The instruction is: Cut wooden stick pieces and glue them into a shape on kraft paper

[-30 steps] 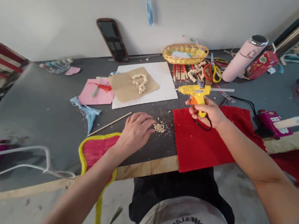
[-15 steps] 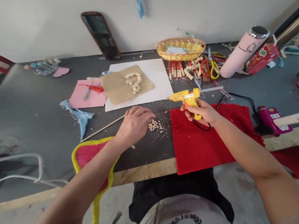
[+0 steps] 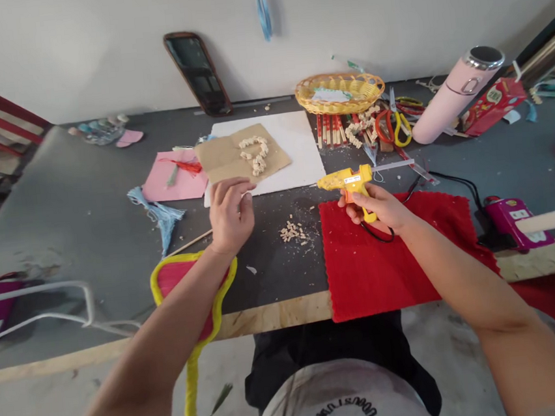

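Note:
My right hand [image 3: 373,206] is wrapped round the handle of a yellow glue gun [image 3: 346,179], its nozzle pointing left and a clear glue stick jutting from its back. My left hand [image 3: 232,215] hovers by the near edge of a brown paper sheet [image 3: 219,161], fingers bent forward and thumb apart, with nothing plainly held. On that paper lies a curved shape of small beige pieces [image 3: 260,147]. Between the hands, a loose pile of the same beige pieces [image 3: 293,232] sits on the dark tabletop [image 3: 274,270].
Red cloth [image 3: 376,264] lies beneath my right hand. A yellow-edged pink fan [image 3: 170,277] is under my left forearm. Behind are white board [image 3: 301,147], wicker basket [image 3: 340,94], scissors [image 3: 400,127] and pink flask [image 3: 458,96]. A purple power socket [image 3: 518,217] stands right; blue tassels [image 3: 160,213] lie left.
My left hand has moved away from the loose pile, up and left to the brown paper's edge. My right hand keeps the glue gun in nearly the same place. The view has shifted slightly.

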Motion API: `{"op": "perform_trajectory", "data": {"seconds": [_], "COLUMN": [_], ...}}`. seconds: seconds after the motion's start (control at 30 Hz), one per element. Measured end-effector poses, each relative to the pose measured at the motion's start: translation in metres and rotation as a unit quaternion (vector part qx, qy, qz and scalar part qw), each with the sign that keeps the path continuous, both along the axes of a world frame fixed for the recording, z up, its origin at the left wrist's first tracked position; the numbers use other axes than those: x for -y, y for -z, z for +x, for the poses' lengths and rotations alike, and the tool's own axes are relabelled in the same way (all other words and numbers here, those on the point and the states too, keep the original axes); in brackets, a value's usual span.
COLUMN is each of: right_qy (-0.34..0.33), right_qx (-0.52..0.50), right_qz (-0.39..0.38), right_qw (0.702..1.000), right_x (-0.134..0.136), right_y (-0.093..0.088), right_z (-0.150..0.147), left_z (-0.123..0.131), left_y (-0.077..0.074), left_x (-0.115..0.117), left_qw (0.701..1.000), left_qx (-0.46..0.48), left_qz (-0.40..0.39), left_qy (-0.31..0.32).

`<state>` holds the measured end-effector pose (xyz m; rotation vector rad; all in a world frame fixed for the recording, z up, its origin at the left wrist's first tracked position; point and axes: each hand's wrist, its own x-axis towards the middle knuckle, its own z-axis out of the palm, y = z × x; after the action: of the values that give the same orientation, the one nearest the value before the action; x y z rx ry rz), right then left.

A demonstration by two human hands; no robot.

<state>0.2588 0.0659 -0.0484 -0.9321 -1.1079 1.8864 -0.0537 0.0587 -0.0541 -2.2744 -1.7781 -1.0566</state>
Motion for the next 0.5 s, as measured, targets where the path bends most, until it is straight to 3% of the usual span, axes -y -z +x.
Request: {"op": "perform_trajectory", "data": {"seconds": [0.1, 0.23, 0.5], "right_qy": [0.011, 0.000, -0.029], "right_qx": [-0.002, -0.014, -0.002], "right_qz": [0.016, 0.028, 0.024], "right_qw": [1.000, 1.000, 0.999], "right_x": [0.000, 0.000, 0.000], "right_y": [0.002, 0.006, 0.006], "right_z": [0.000, 0.003, 0.002], "left_z": [0.008, 0.021, 0.033], "left_y": [-0.011, -0.023, -0.015], "left_x": [0.003, 0.018, 0.026], "left_qw": [0.995, 0.959, 0.940], "left_qx": [-0.017, -0.093, -0.130], "left_qz": [-0.046, -0.134, -0.199], "left_qy": [0.083, 0.233, 0.246]}}
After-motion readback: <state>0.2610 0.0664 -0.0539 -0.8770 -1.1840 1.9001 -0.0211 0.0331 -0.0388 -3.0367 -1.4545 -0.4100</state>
